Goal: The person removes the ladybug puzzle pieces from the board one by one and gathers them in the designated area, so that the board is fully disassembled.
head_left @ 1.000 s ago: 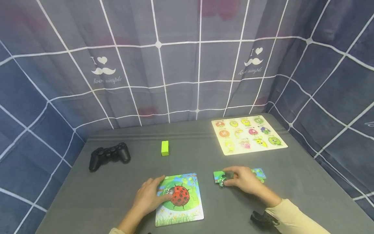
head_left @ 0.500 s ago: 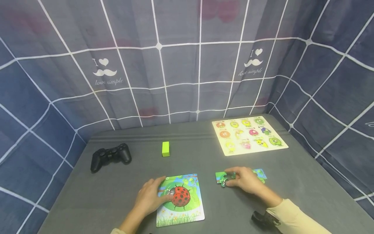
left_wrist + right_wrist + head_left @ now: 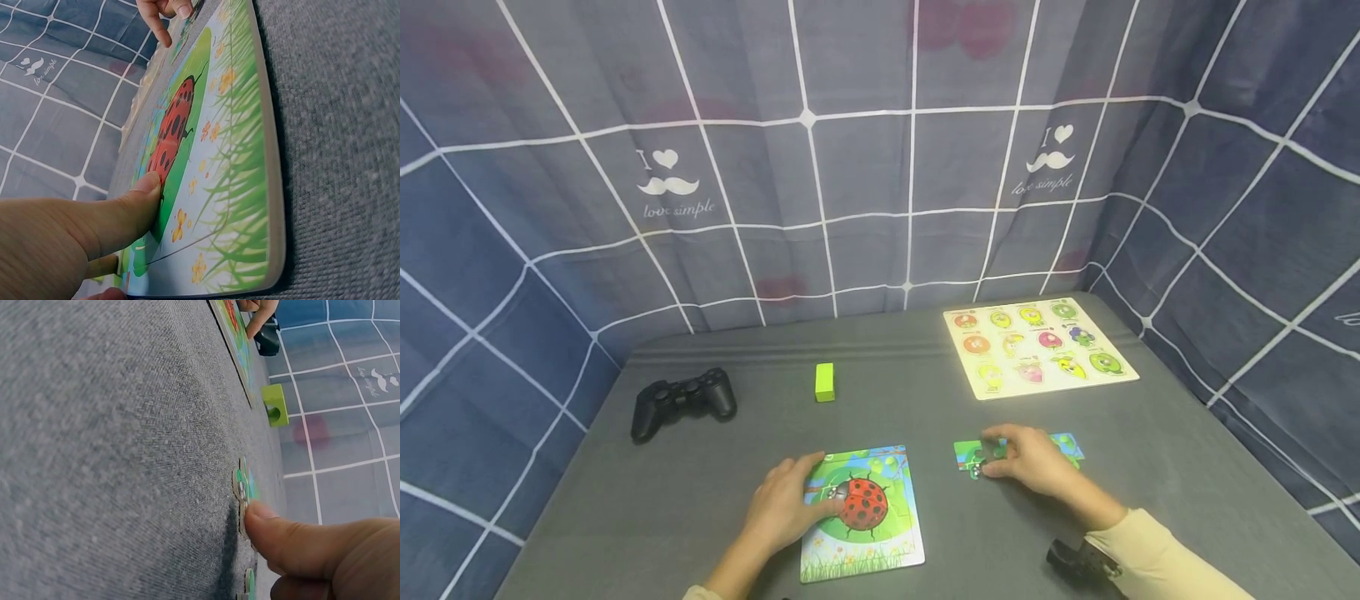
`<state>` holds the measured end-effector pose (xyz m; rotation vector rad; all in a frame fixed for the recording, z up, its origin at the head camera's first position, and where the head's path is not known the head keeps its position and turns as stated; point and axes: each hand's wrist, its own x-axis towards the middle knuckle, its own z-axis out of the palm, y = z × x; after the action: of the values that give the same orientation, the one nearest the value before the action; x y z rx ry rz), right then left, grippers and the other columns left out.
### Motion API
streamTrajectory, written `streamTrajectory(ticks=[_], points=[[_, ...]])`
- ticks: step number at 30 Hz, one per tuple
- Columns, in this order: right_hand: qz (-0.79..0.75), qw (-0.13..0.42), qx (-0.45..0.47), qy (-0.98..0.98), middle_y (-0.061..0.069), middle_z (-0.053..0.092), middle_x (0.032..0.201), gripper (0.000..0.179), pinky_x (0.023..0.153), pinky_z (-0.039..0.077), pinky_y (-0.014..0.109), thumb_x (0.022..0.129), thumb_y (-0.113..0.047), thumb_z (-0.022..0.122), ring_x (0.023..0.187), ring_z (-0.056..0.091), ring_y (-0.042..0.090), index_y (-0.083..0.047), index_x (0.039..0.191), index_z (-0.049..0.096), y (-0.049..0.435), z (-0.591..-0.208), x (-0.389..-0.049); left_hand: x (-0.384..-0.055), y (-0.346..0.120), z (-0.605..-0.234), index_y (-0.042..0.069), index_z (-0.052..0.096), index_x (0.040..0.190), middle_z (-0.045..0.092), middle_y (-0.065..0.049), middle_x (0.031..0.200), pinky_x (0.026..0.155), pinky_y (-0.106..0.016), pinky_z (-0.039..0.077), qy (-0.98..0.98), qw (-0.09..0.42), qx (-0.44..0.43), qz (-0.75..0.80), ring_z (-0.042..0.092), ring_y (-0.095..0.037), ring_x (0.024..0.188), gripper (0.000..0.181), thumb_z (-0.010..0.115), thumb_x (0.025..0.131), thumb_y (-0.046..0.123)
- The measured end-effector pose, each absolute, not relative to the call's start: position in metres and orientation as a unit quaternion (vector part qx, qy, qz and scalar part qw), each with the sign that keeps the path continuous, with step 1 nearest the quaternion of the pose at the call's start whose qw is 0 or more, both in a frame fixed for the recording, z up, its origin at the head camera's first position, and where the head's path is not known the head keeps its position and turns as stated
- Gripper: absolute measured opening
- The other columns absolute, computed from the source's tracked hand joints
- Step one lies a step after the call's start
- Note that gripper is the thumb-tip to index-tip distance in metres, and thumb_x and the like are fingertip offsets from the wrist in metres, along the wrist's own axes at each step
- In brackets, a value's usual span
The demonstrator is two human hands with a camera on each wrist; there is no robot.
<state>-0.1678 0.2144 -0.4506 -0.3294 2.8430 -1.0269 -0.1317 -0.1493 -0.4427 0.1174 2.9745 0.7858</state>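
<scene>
My left hand (image 3: 781,507) rests on the left side of a ladybug jigsaw puzzle (image 3: 887,533) lying flat on the table. Its thumb touches the picture by the ladybug's head, and the index finger reaches the far left corner. To the right, my right hand (image 3: 1033,460) pinches a small green jigsaw puzzle piece (image 3: 966,452) between thumb and index finger, low over the table. In the right wrist view that piece (image 3: 240,484) shows edge-on against the thumb. Another blue-green piece (image 3: 1066,443) lies partly hidden behind the right hand.
A fruit picture board (image 3: 1037,348) lies at the back right. A lime-green block (image 3: 824,382) stands back of the ladybug puzzle, and a black game controller (image 3: 685,402) lies at left. Grey checked curtains (image 3: 865,167) surround the table. A black strap device (image 3: 1078,560) sits at the right sleeve.
My right fingers have shifted very slightly at the puzzle piece. The left hand stays on the ladybug puzzle; the whole head view moved a little.
</scene>
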Motion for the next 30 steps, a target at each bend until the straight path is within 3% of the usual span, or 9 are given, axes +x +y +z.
streamTrajectory(ticks=[30], points=[[-0.297,0.054,-0.106,0.948,-0.007,0.046,0.058,0.052,0.049,0.031,0.021,0.073,-0.024,0.083,0.052,0.039,0.005,-0.005,0.118,0.068,0.2079,-0.4502,-0.1703,-0.13,-0.1459,-0.4494,0.013,0.059,0.133,0.062,-0.004,0.099,0.075,-0.039,0.045,0.967,0.008,0.071,0.244,0.056,-0.021,0.092,0.074,0.083,0.07,0.046]])
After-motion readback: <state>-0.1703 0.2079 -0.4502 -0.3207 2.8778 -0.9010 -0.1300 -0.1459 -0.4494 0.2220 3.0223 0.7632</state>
